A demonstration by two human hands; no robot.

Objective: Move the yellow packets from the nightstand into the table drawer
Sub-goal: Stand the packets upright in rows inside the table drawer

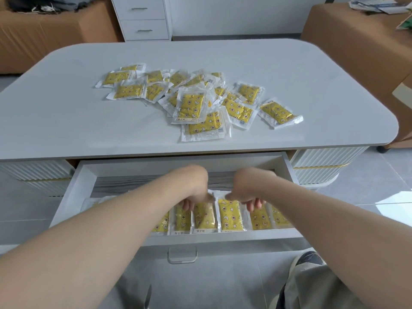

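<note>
Over open drawer [73, 186], left hand [194, 186] and right hand [249, 188] droop, pinching packets [229, 217]

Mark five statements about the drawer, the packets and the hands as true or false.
1. The table drawer is pulled open. True.
2. Both hands are up on the tabletop. False: the left hand and right hand are down in the drawer, curled fingers on the row of packets.
3. The packets in the drawer sit side by side. True.
4. No packets are left on the tabletop. False: a loose pile of yellow packets lies there.
5. The pile is stacked neatly. False: its packets overlap at mixed angles.
</note>
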